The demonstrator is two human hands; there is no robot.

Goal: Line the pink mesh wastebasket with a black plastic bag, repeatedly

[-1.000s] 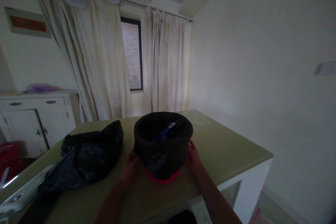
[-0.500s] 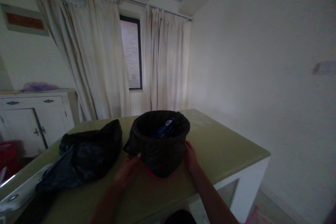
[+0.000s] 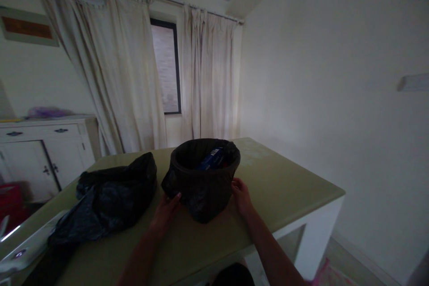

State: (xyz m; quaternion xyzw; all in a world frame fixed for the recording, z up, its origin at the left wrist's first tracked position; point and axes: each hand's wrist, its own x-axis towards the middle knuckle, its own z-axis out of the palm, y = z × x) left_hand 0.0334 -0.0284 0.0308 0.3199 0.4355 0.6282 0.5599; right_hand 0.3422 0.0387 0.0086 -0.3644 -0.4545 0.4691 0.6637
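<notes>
A small trash can (image 3: 208,196) lined with a black bag stands upright on the table, the bag folded over its rim and hanging down the outside. Inside lies a blue box (image 3: 212,158) with a white label, tilted against the wall. My left hand (image 3: 166,210) grips the lower left side, thumb on the bag and the other fingers partly hidden. On the right side, my right hand (image 3: 240,193) curls its fingers against the bag. Left of the can, a crumpled black plastic bag (image 3: 114,201) rests on the table.
The greenish tabletop (image 3: 284,187) ends at a front edge close to me. A white device (image 3: 27,248) lies at the left, partly under the loose bag. Behind are a white cabinet (image 3: 67,152), curtains (image 3: 211,76) and a wall at the right.
The trash can has shifted slightly away from me, with both hands still at its sides. The red strip at its base is now barely visible.
</notes>
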